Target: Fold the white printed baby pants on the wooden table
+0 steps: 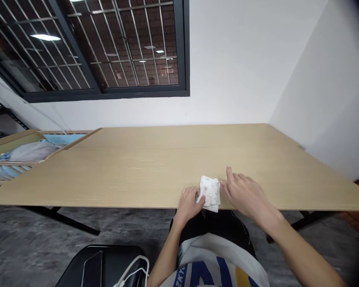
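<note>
At your far left, you have a barred window [77, 48] in the white wall [242, 59]; below it, a wooden crib [13, 138] holds bedding [32, 152]. Near left, you have a black chair [116, 255] and white cable [141, 257].

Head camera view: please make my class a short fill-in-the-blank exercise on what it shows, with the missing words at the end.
1. The left hand rests its ____ on top of the folded white item.
2. The folded white item is at the table's ____ edge (near or far).
3. The window is toward the picture's ____ side (left or right).

Missing words: thumb; near; left.
</note>
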`<control>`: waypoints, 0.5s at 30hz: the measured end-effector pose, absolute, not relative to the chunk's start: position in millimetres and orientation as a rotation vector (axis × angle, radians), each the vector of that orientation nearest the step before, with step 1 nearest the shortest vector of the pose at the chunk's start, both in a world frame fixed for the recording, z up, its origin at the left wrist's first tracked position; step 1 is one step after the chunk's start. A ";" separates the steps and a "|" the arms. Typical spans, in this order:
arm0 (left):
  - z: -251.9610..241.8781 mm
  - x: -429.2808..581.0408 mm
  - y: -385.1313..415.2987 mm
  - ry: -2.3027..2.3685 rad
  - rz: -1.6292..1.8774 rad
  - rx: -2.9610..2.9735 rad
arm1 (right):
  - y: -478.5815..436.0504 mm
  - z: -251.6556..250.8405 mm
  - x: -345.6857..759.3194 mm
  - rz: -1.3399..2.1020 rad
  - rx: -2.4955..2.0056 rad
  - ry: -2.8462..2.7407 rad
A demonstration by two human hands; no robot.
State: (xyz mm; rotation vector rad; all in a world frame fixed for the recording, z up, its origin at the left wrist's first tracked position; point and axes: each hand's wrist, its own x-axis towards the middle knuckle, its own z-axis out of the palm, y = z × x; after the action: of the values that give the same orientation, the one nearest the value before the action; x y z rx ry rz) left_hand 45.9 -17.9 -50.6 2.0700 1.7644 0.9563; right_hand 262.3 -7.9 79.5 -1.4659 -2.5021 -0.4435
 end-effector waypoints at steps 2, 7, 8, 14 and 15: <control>-51.1 46.0 -18.1 1.762 0.966 2.103 | 19.4 50.4 257.4 -0.249 -1.617 -2.512; -47.3 48.9 -23.8 1.670 0.994 2.182 | 33.3 -2.9 257.0 0.318 -1.540 -2.342; -46.5 52.9 -25.7 1.623 1.020 2.181 | 29.6 -9.4 260.4 0.390 -1.501 -2.271; -55.5 124.7 -39.5 1.124 1.204 2.101 | -15.7 -17.4 332.7 0.441 -1.386 -2.003; -57.1 141.5 -42.1 1.038 1.229 2.084 | -28.3 -13.2 353.4 0.431 -1.406 -1.978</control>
State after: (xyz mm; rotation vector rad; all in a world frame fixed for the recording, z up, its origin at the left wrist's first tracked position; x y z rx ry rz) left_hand 141.5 -42.1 -57.1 2.0842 1.0382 1.2287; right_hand 353.4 -28.3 -13.2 -1.4058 -1.9781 0.4307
